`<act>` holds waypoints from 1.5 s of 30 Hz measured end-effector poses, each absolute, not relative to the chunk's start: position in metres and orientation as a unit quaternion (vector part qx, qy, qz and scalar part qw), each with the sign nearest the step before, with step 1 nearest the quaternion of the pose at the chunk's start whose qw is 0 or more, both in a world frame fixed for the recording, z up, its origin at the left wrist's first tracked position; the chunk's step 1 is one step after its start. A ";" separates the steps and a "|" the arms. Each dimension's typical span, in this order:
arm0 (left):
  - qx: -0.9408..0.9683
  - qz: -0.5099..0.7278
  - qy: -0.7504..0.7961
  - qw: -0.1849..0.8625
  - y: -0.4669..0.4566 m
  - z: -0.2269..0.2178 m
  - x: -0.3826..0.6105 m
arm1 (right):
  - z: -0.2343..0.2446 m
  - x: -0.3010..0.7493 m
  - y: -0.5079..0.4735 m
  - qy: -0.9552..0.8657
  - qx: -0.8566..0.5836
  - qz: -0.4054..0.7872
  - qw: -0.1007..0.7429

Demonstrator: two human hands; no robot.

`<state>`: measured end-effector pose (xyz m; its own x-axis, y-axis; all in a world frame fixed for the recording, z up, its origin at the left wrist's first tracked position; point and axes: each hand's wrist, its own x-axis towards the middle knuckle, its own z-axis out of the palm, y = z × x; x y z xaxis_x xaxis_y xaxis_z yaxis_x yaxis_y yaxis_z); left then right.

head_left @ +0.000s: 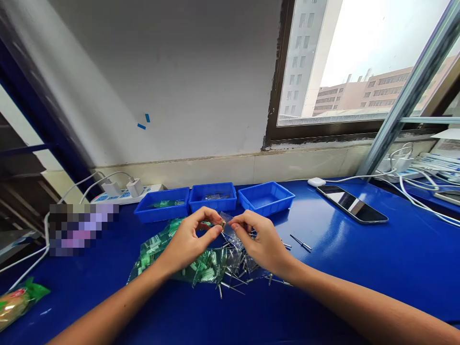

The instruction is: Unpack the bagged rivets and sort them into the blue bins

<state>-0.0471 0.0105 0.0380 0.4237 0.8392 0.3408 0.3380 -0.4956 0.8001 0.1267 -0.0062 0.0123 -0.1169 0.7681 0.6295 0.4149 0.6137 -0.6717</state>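
Now working at a wide blue table (359, 268), over a heap of green packets (161, 256) and clear bags lying loose beneath both wrists. Facing three blue trays lined up along the wall: seeing a few green pieces in the left tray (162, 205), some clear bags in the middle tray (213, 197), nothing visible in the right tray (266, 197). Judging from that, getting only a small share into trays so far, leaving most of the heap and the scattered metal pins (230, 282) unhandled. Ignoring the phone (351, 204) lying well apart to the right. Closing the left hand (187, 242) thumb to forefinger on a tiny brass-coloured piece (223, 224), and pinching with the right hand (262, 242), seemingly, a small clear bag (230, 231), both raised above the heap, just before the middle tray, fingertips almost meeting
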 end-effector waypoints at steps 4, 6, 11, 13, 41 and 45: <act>0.787 0.375 0.370 0.322 0.012 0.037 -0.049 | 0.014 0.125 -0.009 -0.729 -0.398 0.175 0.529; 0.809 0.345 0.372 0.298 0.012 0.037 -0.049 | 0.015 0.124 -0.009 -0.728 -0.398 0.175 0.531; 0.840 0.327 0.371 0.223 0.009 0.043 -0.049 | 0.016 0.123 -0.012 -0.729 -0.390 0.171 0.536; 0.835 0.329 0.378 0.228 0.009 0.045 -0.049 | 0.016 0.123 -0.012 -0.727 -0.395 0.167 0.537; 0.853 0.232 0.416 0.215 0.021 0.047 -0.060 | 0.012 0.132 -0.003 -0.748 -0.415 0.126 0.502; 0.859 0.240 0.414 0.183 0.016 0.050 -0.058 | 0.012 0.132 -0.004 -0.753 -0.412 0.117 0.500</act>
<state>-0.0577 0.0161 0.0497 0.5424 0.7986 0.2608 0.6224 -0.5905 0.5137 0.1318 -0.0040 0.0116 -0.1600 0.7375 0.6561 0.5038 0.6326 -0.5882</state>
